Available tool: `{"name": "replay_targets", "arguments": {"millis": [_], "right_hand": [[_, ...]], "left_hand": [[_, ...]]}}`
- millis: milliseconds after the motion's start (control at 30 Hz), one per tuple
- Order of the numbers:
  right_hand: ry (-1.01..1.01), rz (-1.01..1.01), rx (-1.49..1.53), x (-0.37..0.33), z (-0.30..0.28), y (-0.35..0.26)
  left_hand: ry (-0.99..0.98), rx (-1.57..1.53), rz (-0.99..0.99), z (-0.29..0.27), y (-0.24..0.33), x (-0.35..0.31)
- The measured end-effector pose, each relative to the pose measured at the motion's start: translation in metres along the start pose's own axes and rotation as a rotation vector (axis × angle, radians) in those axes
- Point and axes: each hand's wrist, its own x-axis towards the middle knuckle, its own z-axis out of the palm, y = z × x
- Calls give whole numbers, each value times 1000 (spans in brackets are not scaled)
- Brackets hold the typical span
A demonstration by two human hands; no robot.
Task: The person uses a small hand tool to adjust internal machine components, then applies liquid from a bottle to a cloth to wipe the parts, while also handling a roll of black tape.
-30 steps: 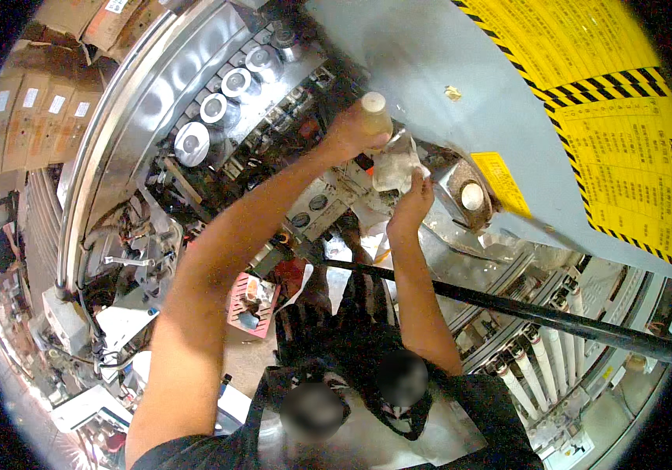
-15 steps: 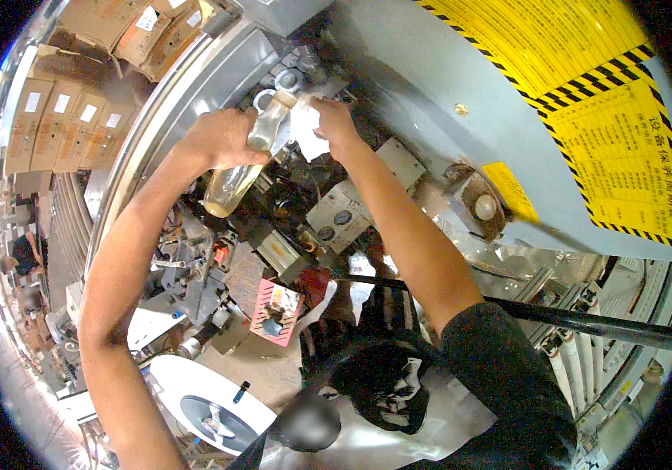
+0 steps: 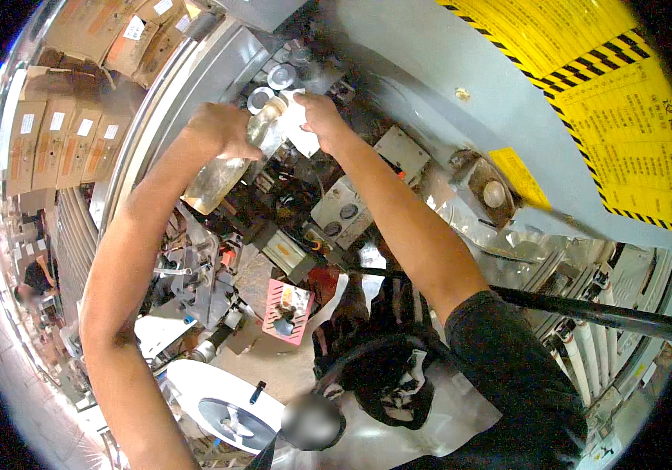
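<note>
1. Left hand (image 3: 222, 129) wrapped around a clear plastic bottle (image 3: 230, 160) — tilted, neck up toward the machine (image 3: 430, 70).
2. Right hand (image 3: 322, 121) pinched on a white cloth (image 3: 298, 125), just beside the bottle's neck.
3. Cardboard boxes (image 3: 54, 141) stacked far left.

A single head-worn fisheye view looks steeply down over the person's own forearms onto the grey machine housing (image 3: 430, 86), close at arm's reach. Below the housing the floor lies farther off; edges bend toward the rim.
</note>
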Motion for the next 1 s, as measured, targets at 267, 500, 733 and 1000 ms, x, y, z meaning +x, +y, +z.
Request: {"name": "replay_targets", "arguments": {"millis": [267, 500, 733, 1000], "right_hand": [[-34, -8, 12, -13, -1, -9], [-12, 43, 23, -21, 6, -12], [-6, 72, 55, -21, 4, -12], [86, 105, 143, -30, 15, -21]], "left_hand": [[48, 43, -11, -13, 0, -2], [66, 80, -24, -4, 0, -8], [53, 84, -23, -4, 0, -8], [149, -94, -18, 16, -17, -30]]}}
